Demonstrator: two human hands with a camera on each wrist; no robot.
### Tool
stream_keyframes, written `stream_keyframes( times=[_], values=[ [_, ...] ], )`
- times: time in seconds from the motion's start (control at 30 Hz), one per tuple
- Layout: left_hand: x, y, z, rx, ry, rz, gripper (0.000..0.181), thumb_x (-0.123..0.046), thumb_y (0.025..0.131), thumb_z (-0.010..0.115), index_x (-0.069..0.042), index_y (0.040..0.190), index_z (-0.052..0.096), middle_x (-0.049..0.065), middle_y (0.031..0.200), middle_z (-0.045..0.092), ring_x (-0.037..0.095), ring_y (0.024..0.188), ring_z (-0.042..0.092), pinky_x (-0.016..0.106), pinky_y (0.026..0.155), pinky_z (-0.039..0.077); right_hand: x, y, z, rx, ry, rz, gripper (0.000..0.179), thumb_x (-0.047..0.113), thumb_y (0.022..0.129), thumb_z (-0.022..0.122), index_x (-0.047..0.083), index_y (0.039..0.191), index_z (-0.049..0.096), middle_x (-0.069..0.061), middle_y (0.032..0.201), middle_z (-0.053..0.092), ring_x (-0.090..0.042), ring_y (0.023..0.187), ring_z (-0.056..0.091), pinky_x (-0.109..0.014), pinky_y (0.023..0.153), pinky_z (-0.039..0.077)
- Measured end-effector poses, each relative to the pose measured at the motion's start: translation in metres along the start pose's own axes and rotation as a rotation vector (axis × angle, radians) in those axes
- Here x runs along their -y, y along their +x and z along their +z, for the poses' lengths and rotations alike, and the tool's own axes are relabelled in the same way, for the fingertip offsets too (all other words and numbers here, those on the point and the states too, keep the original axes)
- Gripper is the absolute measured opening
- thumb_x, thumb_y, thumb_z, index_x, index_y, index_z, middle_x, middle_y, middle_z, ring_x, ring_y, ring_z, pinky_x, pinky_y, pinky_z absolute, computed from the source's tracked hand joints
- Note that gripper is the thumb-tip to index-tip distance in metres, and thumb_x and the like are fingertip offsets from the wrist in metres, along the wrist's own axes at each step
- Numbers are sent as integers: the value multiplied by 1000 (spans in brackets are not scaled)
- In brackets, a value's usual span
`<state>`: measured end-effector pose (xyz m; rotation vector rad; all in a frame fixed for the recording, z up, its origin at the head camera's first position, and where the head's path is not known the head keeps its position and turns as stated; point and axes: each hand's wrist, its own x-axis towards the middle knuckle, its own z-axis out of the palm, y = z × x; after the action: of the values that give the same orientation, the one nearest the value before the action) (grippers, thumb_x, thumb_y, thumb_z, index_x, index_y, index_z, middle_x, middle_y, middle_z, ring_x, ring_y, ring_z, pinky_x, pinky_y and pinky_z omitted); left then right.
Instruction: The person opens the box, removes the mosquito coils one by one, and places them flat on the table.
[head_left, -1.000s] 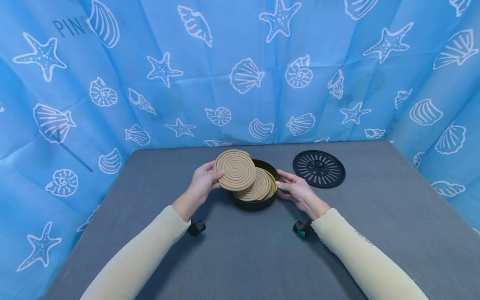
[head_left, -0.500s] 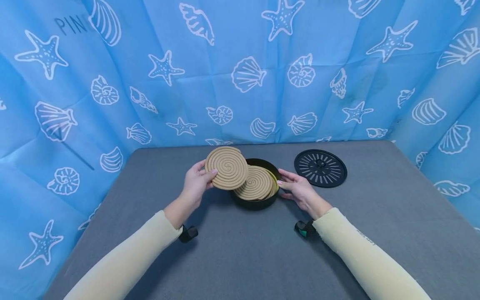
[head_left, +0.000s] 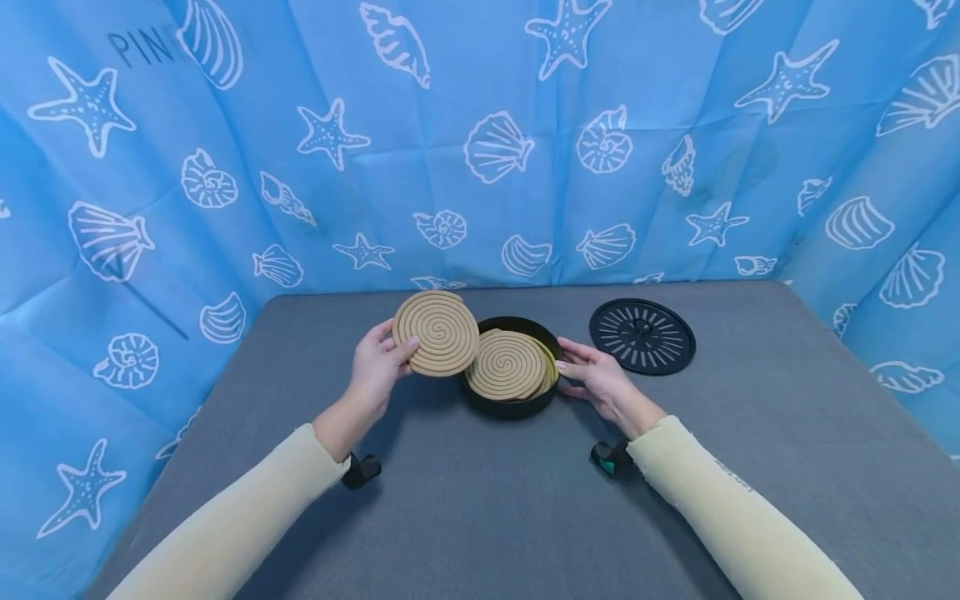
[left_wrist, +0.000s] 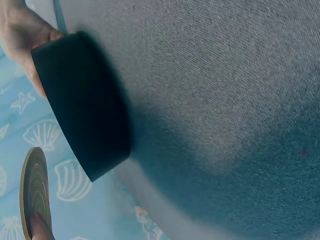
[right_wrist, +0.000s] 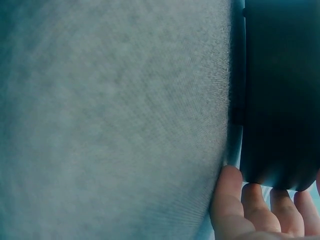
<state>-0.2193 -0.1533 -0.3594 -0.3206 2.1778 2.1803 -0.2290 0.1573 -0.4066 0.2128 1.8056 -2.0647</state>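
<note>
In the head view, my left hand (head_left: 377, 364) pinches a tan mosquito coil (head_left: 437, 333) at its near left edge, thumb on its face. The coil is tilted up to the left of a round black tin (head_left: 504, 410), its right edge overlapping the tin in this view. More mosquito coils (head_left: 506, 367) lie stacked inside the tin, with a yellow edge showing at their right. My right hand (head_left: 600, 385) grips the tin's right side, thumb at the rim. In the right wrist view, several fingertips (right_wrist: 252, 192) press against the dark tin wall (right_wrist: 282, 100).
A slotted black lid (head_left: 642, 337) with a central knob lies on the grey cloth-covered table (head_left: 480, 517), right of and behind the tin. A blue curtain (head_left: 420, 183) printed with shells and starfish hangs behind the table and along its sides.
My left hand has carried the mosquito coil leftward and slightly up, away from the tin, uncovering more of the stack. My right hand has stayed at the tin's side.
</note>
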Motion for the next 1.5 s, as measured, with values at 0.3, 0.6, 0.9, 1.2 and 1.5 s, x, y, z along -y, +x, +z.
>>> stream_keyframes(
  times=[0.3,0.6,0.9,1.2,1.5],
  values=[
    [2,2,-8,-32,-26,13,57,-7,99,55,-2,150,29,20,119,61,2,70,64,16,60,52,-1,0,1,-6,-19,-14,58,7,101,51,10,153,28,-12,159,19,-30,141,29,-55,110,30],
    [7,14,-20,-96,-62,-28,59,-7,101,52,-2,152,24,22,132,55,0,73,64,15,65,53,-2,-1,3,-3,-20,-36,57,6,101,50,8,153,28,-12,159,21,-30,142,28,-56,110,29],
    [10,30,-29,-97,-131,-90,60,-9,102,50,-5,154,20,18,138,51,0,76,64,15,65,53,-3,0,1,-6,-6,-34,57,5,101,51,7,153,28,-13,159,20,-30,142,27,-57,110,28],
    [16,47,-27,-46,-176,-83,61,-8,103,46,-4,155,14,20,142,47,2,81,65,16,74,54,-2,-1,1,-11,-10,-34,57,5,100,52,8,153,29,-13,159,21,-30,142,28,-57,109,29],
    [21,69,-23,24,-160,-116,59,-9,104,42,-8,156,14,17,148,41,16,113,58,18,83,52,-3,-1,2,-16,-27,-45,58,7,99,55,8,152,31,-14,158,22,-30,142,29,-56,109,30]
  ],
)
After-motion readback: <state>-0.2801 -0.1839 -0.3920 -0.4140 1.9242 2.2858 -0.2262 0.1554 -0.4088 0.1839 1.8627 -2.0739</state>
